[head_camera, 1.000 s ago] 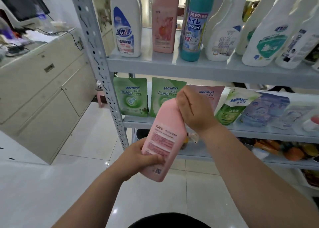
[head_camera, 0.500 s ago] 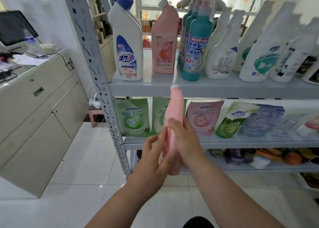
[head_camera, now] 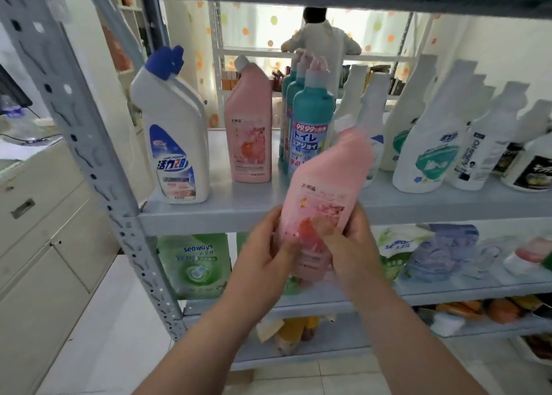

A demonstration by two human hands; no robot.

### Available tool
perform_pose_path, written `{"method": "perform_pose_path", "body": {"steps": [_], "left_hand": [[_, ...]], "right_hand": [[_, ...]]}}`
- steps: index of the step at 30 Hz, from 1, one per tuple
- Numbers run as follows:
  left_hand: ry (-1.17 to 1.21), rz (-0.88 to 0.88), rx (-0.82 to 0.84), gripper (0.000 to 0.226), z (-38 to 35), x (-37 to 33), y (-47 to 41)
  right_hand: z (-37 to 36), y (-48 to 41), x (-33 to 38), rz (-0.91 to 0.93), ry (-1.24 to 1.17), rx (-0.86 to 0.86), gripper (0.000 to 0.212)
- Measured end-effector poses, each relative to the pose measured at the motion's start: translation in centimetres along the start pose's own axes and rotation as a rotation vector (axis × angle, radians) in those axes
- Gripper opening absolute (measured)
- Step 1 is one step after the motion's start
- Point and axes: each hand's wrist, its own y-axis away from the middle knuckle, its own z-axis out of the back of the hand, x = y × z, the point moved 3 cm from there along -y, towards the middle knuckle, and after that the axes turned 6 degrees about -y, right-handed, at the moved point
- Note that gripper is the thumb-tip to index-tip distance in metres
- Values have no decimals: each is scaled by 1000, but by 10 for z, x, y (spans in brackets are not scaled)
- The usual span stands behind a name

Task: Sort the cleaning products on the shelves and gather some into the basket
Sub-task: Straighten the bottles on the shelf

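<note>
A pink bottle (head_camera: 325, 185) with a white cap is held tilted, cap up and to the right, in front of the upper shelf (head_camera: 209, 212). My left hand (head_camera: 263, 254) grips its lower left side and my right hand (head_camera: 349, 245) grips its lower right, thumb across the label. On the shelf behind stand a matching pink bottle (head_camera: 249, 131), a white bottle with a blue cap (head_camera: 171, 137), teal bottles (head_camera: 309, 125) and several white spray bottles (head_camera: 424, 143). No basket is in view.
Green refill pouches (head_camera: 194, 263) and other pouches stand on the shelf below. The perforated metal upright (head_camera: 98, 167) rises at the left, with beige cabinets (head_camera: 38, 245) beyond it. A person in white stands behind the shelves.
The pink bottle has risen from the lower shelf level to the upper shelf level and turned its front label toward me. Both hands now hold its base.
</note>
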Motion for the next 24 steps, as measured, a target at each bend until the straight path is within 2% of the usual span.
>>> {"method": "perform_pose_path", "body": {"steps": [2, 6, 8, 11, 13, 17, 21, 24], "left_hand": [[-151, -48, -8, 38, 1, -4, -29], [-332, -47, -252, 64, 22, -3, -85], [-401, -25, -376, 80, 31, -5, -109], [-407, 18, -484, 95, 39, -4, -139], [-401, 35, -510, 99, 43, 1, -155], [-384, 134, -509, 111, 44, 19, -169], [-263, 130, -506, 107, 40, 30, -173], [-271, 128, -513, 108, 40, 33, -173]], "right_hand": [[15, -18, 15, 89, 61, -71, 43], [40, -54, 36, 223, 130, -180, 34], [48, -70, 43, 249, 171, -170, 30], [62, -93, 47, 233, 179, -120, 40], [70, -104, 47, 227, 166, -98, 48], [80, -120, 45, 255, 200, -89, 52], [88, -130, 38, 293, 234, -85, 62], [87, -131, 37, 326, 218, -73, 59]]}}
